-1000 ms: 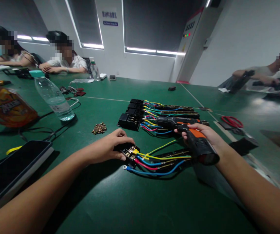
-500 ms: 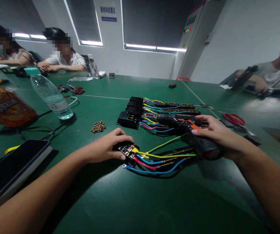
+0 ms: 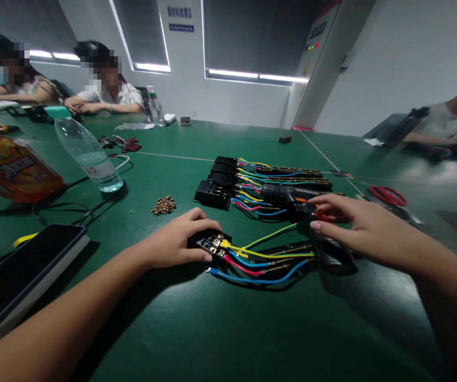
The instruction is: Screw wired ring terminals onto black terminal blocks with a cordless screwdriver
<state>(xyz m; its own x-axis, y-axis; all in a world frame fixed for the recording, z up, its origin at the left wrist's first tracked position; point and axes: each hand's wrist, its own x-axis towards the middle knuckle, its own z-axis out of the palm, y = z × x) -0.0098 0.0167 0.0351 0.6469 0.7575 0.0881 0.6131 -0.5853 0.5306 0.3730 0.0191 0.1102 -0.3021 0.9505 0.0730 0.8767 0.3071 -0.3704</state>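
My left hand [image 3: 180,239] grips a black socket module [image 3: 212,244] with brass screw terminals, fingers over its back and thumb along the near side. Yellow, blue and red wires run from the module to a black strip [image 3: 292,249] on its right. One blue wire with a bare ring terminal [image 3: 208,270] lies loose in front. At the right, a black and orange cordless drill [image 3: 335,257] rests on its side, its bit end over other wires. My right hand [image 3: 342,215] is just above its handle, thumb and fingers apart. Part of the drill's grip is hidden by the fingers.
Several wired black modules [image 3: 214,193] lie in a row behind. A pile of brass screws [image 3: 163,205] sits left of them. Further left are a water bottle [image 3: 93,159], an orange drink bottle [image 3: 13,167] and a phone [image 3: 33,276]. Red-handled scissors [image 3: 387,195] lie right. People sit across the table.
The drill has been laid down and rolled flatter, and my right hand has loosened from its handle. My left hand still holds the module. The whole view has shifted slightly.
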